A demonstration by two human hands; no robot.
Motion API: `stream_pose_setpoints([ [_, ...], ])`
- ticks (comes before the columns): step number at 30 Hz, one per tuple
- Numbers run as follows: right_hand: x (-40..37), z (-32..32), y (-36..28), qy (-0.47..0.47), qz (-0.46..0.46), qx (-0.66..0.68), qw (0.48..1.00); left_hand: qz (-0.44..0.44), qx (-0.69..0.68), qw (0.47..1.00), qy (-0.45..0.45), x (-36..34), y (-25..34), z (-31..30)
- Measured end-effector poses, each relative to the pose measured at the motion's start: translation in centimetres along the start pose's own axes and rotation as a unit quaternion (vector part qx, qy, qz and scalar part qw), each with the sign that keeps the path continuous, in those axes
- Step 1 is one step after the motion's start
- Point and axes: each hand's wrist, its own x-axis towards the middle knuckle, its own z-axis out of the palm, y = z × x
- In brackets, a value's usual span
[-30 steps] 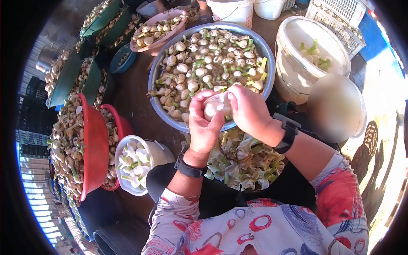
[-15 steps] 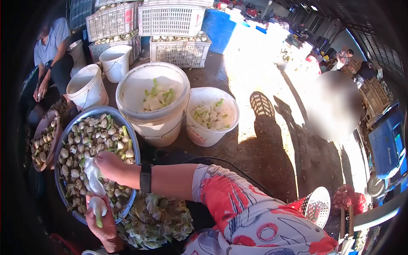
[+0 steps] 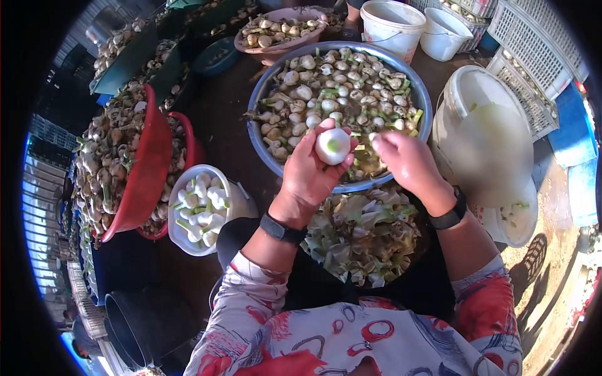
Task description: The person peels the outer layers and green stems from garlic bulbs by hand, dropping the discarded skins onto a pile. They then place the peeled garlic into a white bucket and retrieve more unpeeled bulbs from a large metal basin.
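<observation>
Blurred patch, covered rims, dark round border

A soft blurred oval (image 3: pixel 495 156) smears most of the large white bucket (image 3: pixel 453 84) and the top of the smaller white bucket (image 3: pixel 523 229), so their contents cannot be made out. The left hand (image 3: pixel 307 175) covers the underside of the peeled white bulb (image 3: pixel 332 145) and, with the right hand (image 3: pixel 407 160), hides the near rim of the metal basin (image 3: pixel 252 128). The right hand's fingers curl downward, and whether they pinch anything is too small to tell. Both forearms cover the sides of the peel heap (image 3: pixel 364 232). The dark border cuts off the white crates (image 3: pixel 533 37), the black bucket (image 3: pixel 135 326) and the pink basin (image 3: pixel 251 47).
</observation>
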Motion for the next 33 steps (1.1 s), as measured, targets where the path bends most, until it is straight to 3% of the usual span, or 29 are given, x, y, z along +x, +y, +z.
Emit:
stream_pose_setpoints([
  [1, 0.7, -0.3, -0.5, -0.018, 0.01, 0.218, 0.976, 0.004, 0.02, 0.999, -0.03, -0.2, -0.1, 0.5],
  [2, 0.6, -0.7, -1.4, -0.022, -0.028, 0.314, 0.949, 0.007, 0.022, 0.999, -0.034, -0.6, -0.1, 1.0],
  [4, 0.1, -1.5, -2.5, -0.118, -0.02, 0.297, 0.947, 0.028, 0.106, 0.993, -0.036, -1.5, -0.4, 2.0],
  [5, -0.1, -1.4, -2.3, -0.173, -0.01, 0.262, 0.949, 0.039, 0.095, 0.99, -0.098, -1.7, -0.5, 1.6],
  [6, -0.7, -1.5, -2.7, -0.207, 0.026, 0.246, 0.947, 0.04, 0.1, 0.989, -0.1, -2.0, -0.5, 1.5],
  [8, -1.4, -0.5, -2.7, -0.252, 0.006, 0.281, 0.926, 0.126, 0.247, 0.957, -0.087, -2.9, -0.7, 1.3],
  [9, -1.9, -0.2, -3.0, -0.246, -0.015, 0.272, 0.93, 0.14, 0.244, 0.953, -0.113, -3.1, -0.5, 0.6],
  [12, -3.2, 0.9, -3.5, -0.243, 0.005, 0.322, 0.915, 0.254, 0.267, 0.929, -0.017, -4.4, 2.1, -1.4],
  [14, -3.2, -0.1, -3.6, -0.196, -0.025, 0.262, 0.945, 0.335, 0.253, 0.905, 0.06, -6.1, 6.8, -4.1],
  [16, -2.2, -1.0, -1.4, -0.145, -0.021, 0.24, 0.96, 0.365, 0.372, 0.824, 0.224, -9.5, 11.5, -6.9],
  [18, -1.4, -2.3, 0.6, -0.116, 0.006, 0.284, 0.952, 0.364, 0.43, 0.784, 0.259, -9.9, 16.2, -16.2],
  [20, -0.7, -3.1, 2.2, -0.071, 0.014, 0.283, 0.956, 0.311, 0.508, 0.695, 0.402, -11.1, 17.9, -22.5],
  [21, -0.6, -3.5, 2.5, -0.064, 0.031, 0.287, 0.955, 0.312, 0.509, 0.694, 0.403, -11.7, 18.2, -25.2],
  [23, -0.6, -4.0, 2.7, -0.048, 0.056, 0.289, 0.955, 0.097, 0.652, 0.646, 0.384, -12.2, 18.8, -30.1],
  [25, -0.1, -4.5, 3.5, -0.046, 0.059, 0.283, 0.956, 0.124, 0.77, 0.468, 0.416, -11.4, 20.5, -34.3],
  [26, 0.0, -5.2, 4.2, -0.04, 0.067, 0.275, 0.958, 0.061, 0.801, 0.374, 0.464, -13.3, 18.1, -20.6],
  [27, 0.9, -5.7, 5.4, -0.043, 0.029, 0.277, 0.96, 0.058, 0.881, 0.189, 0.429, -10.6, 22.2, -26.2],
  [28, 1.4, -6.2, 6.1, -0.014, 0.029, 0.292, 0.956, 0.15, 0.848, 0.225, 0.455, -9.0, 22.3, -23.3],
  [29, 2.6, -6.6, 7.0, -0.015, 0.012, 0.3, 0.954, 0.202, 0.879, 0.301, 0.31, -8.3, 20.7, -16.5],
  [30, 4.2, -6.5, 9.1, 0.001, 0.041, 0.305, 0.952, 0.273, 0.762, 0.516, 0.278, -5.7, 18.9, -14.1],
  [31, 4.9, -6.2, 10.0, 0.032, 0.083, 0.255, 0.963, 0.329, 0.746, 0.539, 0.21, -4.5, 15.7, -9.1],
  [32, 6.6, -5.2, 11.5, 0.082, 0.053, -0.041, 0.994, 0.387, 0.723, 0.551, 0.154, -3.4, 12.1, -4.5],
  [33, 6.6, -4.5, 11.5, 0.1, 0.032, -0.116, 0.988, 0.328, 0.751, 0.565, 0.092, -1.8, 10.0, -2.8],
])
